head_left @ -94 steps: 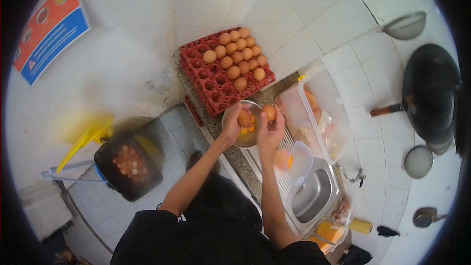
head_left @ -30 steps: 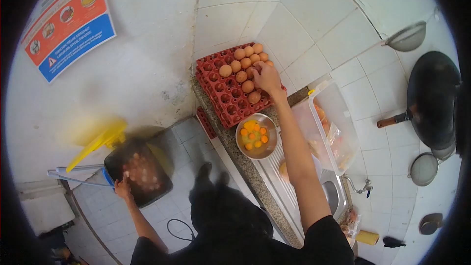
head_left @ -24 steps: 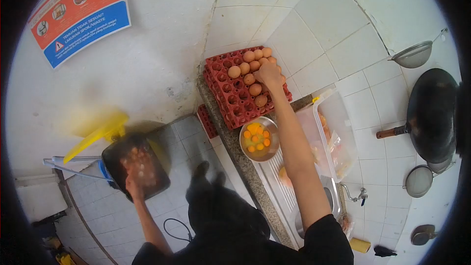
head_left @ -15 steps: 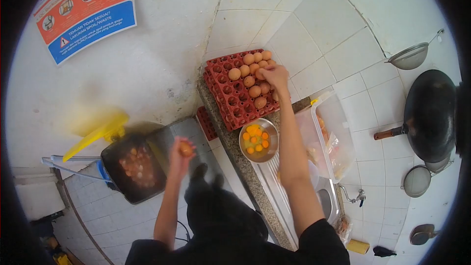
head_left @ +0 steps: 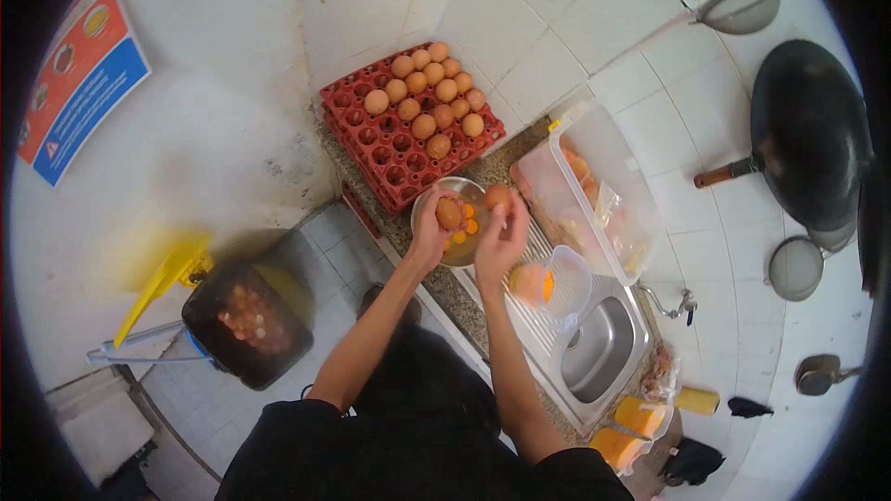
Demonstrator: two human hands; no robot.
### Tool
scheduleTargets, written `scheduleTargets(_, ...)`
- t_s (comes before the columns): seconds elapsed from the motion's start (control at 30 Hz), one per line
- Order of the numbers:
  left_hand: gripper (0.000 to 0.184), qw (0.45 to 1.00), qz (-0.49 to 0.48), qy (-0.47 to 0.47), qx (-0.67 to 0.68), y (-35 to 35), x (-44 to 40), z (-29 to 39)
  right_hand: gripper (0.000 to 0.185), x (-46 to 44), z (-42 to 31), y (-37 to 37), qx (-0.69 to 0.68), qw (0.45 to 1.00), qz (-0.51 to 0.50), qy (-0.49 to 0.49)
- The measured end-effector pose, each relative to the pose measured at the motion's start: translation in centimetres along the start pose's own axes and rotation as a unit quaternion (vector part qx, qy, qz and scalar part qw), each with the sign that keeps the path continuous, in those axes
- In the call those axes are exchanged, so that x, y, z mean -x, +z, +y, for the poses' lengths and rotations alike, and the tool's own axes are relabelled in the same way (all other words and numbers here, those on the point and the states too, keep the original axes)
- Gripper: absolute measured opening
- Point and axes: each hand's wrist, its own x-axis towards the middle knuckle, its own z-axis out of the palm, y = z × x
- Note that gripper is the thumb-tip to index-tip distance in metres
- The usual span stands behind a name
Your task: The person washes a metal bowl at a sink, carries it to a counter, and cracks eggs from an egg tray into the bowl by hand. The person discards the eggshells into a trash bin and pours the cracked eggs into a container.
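My left hand (head_left: 429, 236) is closed round a brown egg (head_left: 449, 213), over the left side of a steel bowl (head_left: 471, 190). A second brown egg (head_left: 498, 196) sits in the closed fingers of my right hand (head_left: 502, 246), at the bowl's right rim. Several orange yolks (head_left: 470, 226) lie inside the bowl, partly hidden by my left hand. Both held eggs look whole. Just beyond the bowl stands a stack of red egg trays (head_left: 396, 176), with several brown eggs (head_left: 423, 125) on top, mostly at its right.
To the right are a lidless clear plastic box (head_left: 640, 260), a pitcher with orange contents (head_left: 562, 280) and a steel sink (head_left: 601, 343). A black bin (head_left: 213, 320) holding eggshells stands at the left. A wok (head_left: 806, 134) hangs on the right wall.
My right hand has come from the egg trays to the bowl with an egg in it. My left hand has brought its egg from near the bin to over the bowl. The view has shifted.
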Motion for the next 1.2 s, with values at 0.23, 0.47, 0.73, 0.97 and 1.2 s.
scheduleTargets(0.23,0.032,0.996,-0.015,-0.032,-0.081,0.4,-0.5,-1.0,0.035,-0.3,3.7,-2.1,-0.290,0.870,-0.028,0.397)
scheduleTargets(0.47,0.024,0.991,-0.020,-0.001,-0.135,-1.0,-1.3,-1.0,0.036,-1.1,6.4,-3.6,-0.411,0.755,-0.095,0.501)
scheduleTargets(0.73,0.027,0.998,-0.033,-0.012,-0.045,-2.2,-2.5,-1.5,0.033,1.3,4.5,0.5,-0.062,0.993,-0.035,0.096)
scheduleTargets(0.97,0.016,0.997,0.011,0.000,-0.074,-2.3,-2.4,-1.3,0.031,0.5,6.7,-1.0,-0.082,0.967,-0.069,0.231)
scheduleTargets(1.2,0.026,0.938,-0.019,-0.004,-0.346,-0.9,-1.1,-0.1,0.034,-1.4,6.5,-3.2,-0.233,0.805,-0.138,0.528)
